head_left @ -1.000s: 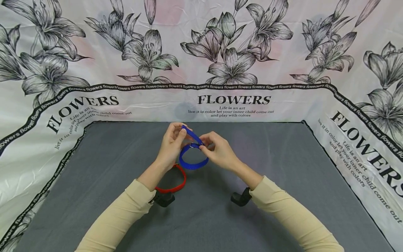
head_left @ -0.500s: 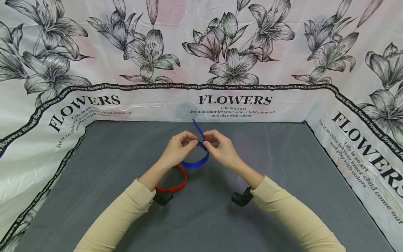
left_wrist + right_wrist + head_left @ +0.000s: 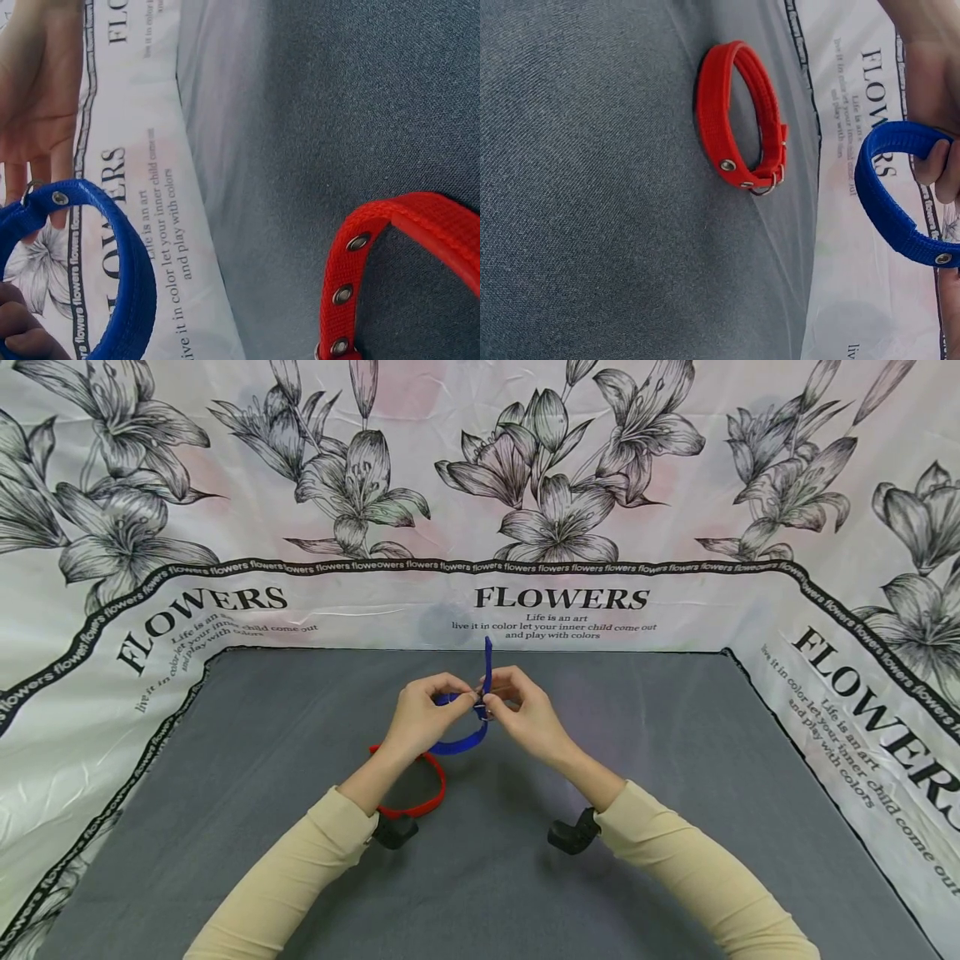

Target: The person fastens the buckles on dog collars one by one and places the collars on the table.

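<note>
Both hands hold a blue pet collar (image 3: 461,746) above the cloth, bent into a loop, its free end standing straight up between them. My left hand (image 3: 424,717) pinches it near the metal fitting with thumb and fingers. Close opposite, my right hand (image 3: 529,714) pinches the strap at the base of the upright end. Metal eyelets dot the blue strap (image 3: 135,277) in the left wrist view; the fingertips partly hide its buckle area. A fastened red collar (image 3: 714,120) with eyelets, buckle and D-ring lies on the cloth, partly behind the left forearm in the head view.
Grey cloth (image 3: 660,735) covers the table. A white floral sheet printed with lettering (image 3: 561,599) rises behind it and along both sides. Black wrist cameras (image 3: 574,833) hang under both cuffs, the left one close to the red collar.
The left hand has let go of the blue collar's free end and now pinches near the fitting, closer to the right hand. That end has swung from leaning left to upright.
</note>
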The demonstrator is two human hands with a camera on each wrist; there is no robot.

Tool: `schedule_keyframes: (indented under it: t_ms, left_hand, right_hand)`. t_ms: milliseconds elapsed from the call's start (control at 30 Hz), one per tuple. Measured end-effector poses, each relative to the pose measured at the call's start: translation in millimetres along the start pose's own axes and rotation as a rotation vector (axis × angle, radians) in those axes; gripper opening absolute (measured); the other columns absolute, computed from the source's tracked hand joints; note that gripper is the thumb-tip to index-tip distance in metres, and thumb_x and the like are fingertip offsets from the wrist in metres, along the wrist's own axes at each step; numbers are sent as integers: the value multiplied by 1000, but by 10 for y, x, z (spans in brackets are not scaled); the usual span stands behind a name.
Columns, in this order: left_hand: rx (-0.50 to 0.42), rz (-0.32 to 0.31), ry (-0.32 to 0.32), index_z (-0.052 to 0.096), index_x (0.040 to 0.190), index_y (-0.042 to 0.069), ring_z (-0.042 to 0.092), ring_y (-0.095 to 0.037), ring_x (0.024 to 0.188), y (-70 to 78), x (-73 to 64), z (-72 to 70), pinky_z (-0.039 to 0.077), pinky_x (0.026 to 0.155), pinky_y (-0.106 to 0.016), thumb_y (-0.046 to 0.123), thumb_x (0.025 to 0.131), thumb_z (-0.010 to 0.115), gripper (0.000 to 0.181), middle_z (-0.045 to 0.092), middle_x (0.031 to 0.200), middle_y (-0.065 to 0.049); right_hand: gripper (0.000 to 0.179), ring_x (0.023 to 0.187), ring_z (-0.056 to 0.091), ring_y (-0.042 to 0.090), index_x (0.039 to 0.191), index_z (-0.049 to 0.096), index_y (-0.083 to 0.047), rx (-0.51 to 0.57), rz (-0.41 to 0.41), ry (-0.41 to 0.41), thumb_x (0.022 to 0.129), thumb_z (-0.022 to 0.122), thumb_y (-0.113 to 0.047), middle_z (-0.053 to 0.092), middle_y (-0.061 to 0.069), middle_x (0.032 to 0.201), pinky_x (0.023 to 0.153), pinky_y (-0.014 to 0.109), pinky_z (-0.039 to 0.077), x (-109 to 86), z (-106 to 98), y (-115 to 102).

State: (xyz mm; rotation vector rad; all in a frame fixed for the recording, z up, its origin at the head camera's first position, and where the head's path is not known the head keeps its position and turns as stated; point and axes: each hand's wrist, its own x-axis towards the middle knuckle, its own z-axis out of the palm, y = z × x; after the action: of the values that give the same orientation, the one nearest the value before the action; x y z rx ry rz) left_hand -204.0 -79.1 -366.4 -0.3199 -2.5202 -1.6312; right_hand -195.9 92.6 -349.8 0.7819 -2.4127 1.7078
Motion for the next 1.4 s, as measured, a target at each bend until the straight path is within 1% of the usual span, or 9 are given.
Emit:
schedule_keyframes:
  t_ms: [267,500,600,700,767,933,1167,1267,1400]
  left_hand:
    - [5,15,15,71,84,19,52,-19,59,17,-4,12,37,50,-27,26,83,68,8,69,80,2]
    - [20,25,1,72,83,19,46,-17,52,37,-10,1,33,47,-25,24,83,67,7,69,79,1]
    - [9,22,-29,71,89,20,54,-14,60,31,-17,-15,42,53,-25,25,83,68,8,68,84,2]
    - [-11,17,-68,67,100,20,61,-15,79,8,-22,-42,51,69,-30,27,83,68,19,67,94,1]
    - [-18,16,-82,64,106,19,63,-16,86,-19,-23,-63,52,75,-34,26,84,67,23,65,98,0]
    - [-23,27,-83,63,106,15,63,-17,87,-59,-24,-84,52,75,-35,29,87,64,23,67,97,-2]
    - [-62,39,-53,64,108,13,64,-20,87,-46,-23,-74,53,74,-37,29,87,64,26,67,100,-8]
    - [-73,41,-50,64,109,10,64,-22,88,5,-40,-72,53,75,-37,24,88,64,25,66,102,-10]
    - [-111,40,-61,63,108,5,64,-26,90,183,-120,-107,52,76,-36,17,89,61,23,66,102,-13]
  right_hand:
    - [23,93,59,30,111,51,9,33,-24,-7,90,54,2,57,20,106,74,33,53,-2,-4,2]
    - [22,96,60,28,111,55,3,-21,17,-42,90,57,-3,61,17,103,76,34,53,-30,-37,-26]
    - [22,96,60,27,110,55,3,-28,8,-28,90,57,-3,61,17,103,77,36,53,-32,-47,-20]
    - [22,94,60,27,110,55,5,-20,-9,8,90,56,-2,60,18,101,77,35,53,-24,-66,-12]
    - [21,93,60,28,110,55,5,-18,-17,31,90,56,-2,59,18,101,77,33,53,-16,-81,-10]
    - [22,92,60,29,112,54,3,-22,-16,44,90,55,-1,58,18,101,75,29,53,-6,-107,-25]
    - [21,96,60,27,110,53,2,-62,12,-3,90,57,-3,60,16,103,78,35,53,20,-121,-74]
    - [20,98,59,26,109,53,2,-70,32,-45,90,57,-4,60,15,103,79,36,52,28,-130,-91]
    - [16,100,58,25,104,53,0,-45,72,-79,89,57,-4,61,15,103,81,38,51,26,-143,-99]
